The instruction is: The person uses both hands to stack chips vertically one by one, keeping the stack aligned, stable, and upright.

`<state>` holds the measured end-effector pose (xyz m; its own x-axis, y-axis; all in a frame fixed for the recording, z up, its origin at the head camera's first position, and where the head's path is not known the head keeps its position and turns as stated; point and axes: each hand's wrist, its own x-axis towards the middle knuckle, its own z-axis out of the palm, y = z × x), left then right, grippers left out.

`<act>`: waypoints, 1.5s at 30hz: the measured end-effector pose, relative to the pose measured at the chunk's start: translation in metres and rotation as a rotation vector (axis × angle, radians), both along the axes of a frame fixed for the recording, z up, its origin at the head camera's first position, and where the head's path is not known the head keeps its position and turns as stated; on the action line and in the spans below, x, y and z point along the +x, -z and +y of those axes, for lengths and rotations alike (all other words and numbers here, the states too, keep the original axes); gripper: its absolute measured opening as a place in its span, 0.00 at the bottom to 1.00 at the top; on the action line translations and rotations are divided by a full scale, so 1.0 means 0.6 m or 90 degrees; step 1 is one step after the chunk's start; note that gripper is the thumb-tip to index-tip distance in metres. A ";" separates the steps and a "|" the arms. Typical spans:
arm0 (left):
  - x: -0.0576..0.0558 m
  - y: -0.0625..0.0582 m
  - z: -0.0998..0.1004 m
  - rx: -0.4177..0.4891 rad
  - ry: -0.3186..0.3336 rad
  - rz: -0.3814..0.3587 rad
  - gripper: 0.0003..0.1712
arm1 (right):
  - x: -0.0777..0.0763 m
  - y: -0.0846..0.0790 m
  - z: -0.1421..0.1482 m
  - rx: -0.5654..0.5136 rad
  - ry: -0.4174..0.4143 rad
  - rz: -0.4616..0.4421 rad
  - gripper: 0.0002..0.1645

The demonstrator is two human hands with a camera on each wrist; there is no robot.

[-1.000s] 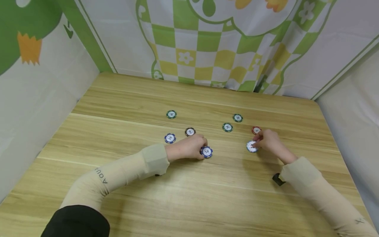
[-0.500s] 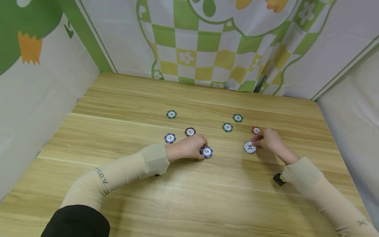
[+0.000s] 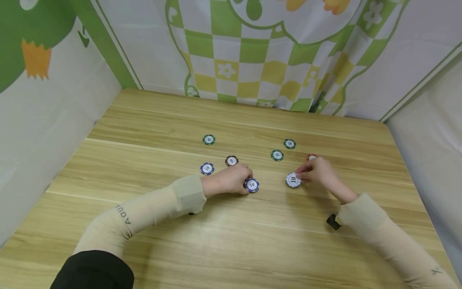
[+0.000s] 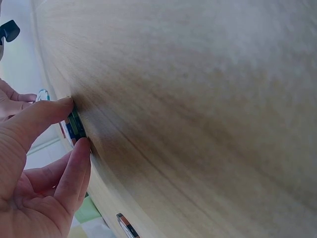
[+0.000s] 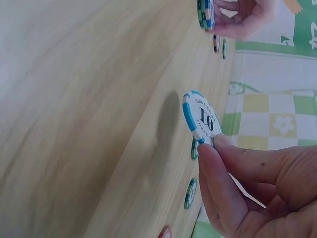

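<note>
My right hand (image 3: 319,174) pinches a white poker chip (image 5: 202,118) with a light blue edge and a "10" on it, between thumb and fingers. The chip is raised over the table, and its shadow falls on the wood in the right wrist view. My left hand (image 3: 232,178) grips a short stack of poker chips (image 3: 252,185) by its sides, thumb and fingers at opposite edges. A blue chip marked 10 tops that stack; green and dark edges show below it in the left wrist view. The held white chip is to the right of the stack.
Green chips (image 3: 277,155) lie behind the hands, one of them farther left. A dark chip marked 100 (image 3: 232,161) and a blue chip (image 3: 207,168) lie by the left hand. Partly behind the right hand is a red chip (image 3: 311,157). A checkered curtain (image 3: 249,64) hangs behind the table.
My right hand has moved left with the white chip, closer to the stack, and now covers more of the red chip. The left hand and its stack have stayed still.
</note>
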<state>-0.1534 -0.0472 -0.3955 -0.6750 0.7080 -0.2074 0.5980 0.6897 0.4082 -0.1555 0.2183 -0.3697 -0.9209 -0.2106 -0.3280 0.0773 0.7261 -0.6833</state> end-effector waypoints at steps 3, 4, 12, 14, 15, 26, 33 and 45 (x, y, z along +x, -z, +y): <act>0.000 0.000 -0.001 0.001 0.002 0.006 0.19 | 0.003 0.000 -0.009 -0.003 -0.010 0.017 0.10; 0.000 0.000 -0.001 0.002 0.002 0.008 0.19 | 0.004 -0.001 -0.011 -0.003 -0.013 0.022 0.09; 0.000 0.002 -0.001 0.003 0.002 0.007 0.19 | 0.008 -0.004 -0.027 -0.022 -0.016 0.019 0.10; 0.000 0.003 -0.001 0.003 0.001 0.007 0.19 | 0.009 -0.004 -0.031 -0.030 -0.016 0.016 0.11; -0.001 0.003 0.000 0.001 0.001 0.008 0.19 | 0.010 -0.004 -0.033 -0.038 -0.011 0.012 0.11; -0.001 0.003 0.000 -0.006 -0.006 -0.006 0.20 | 0.012 0.005 -0.056 -0.121 0.032 -0.065 0.13; -0.001 0.002 0.000 -0.004 -0.004 -0.002 0.20 | 0.015 0.019 -0.077 -0.161 0.043 -0.094 0.13; 0.000 0.000 0.000 -0.005 -0.001 0.006 0.19 | 0.019 0.035 -0.109 -0.216 0.075 -0.132 0.15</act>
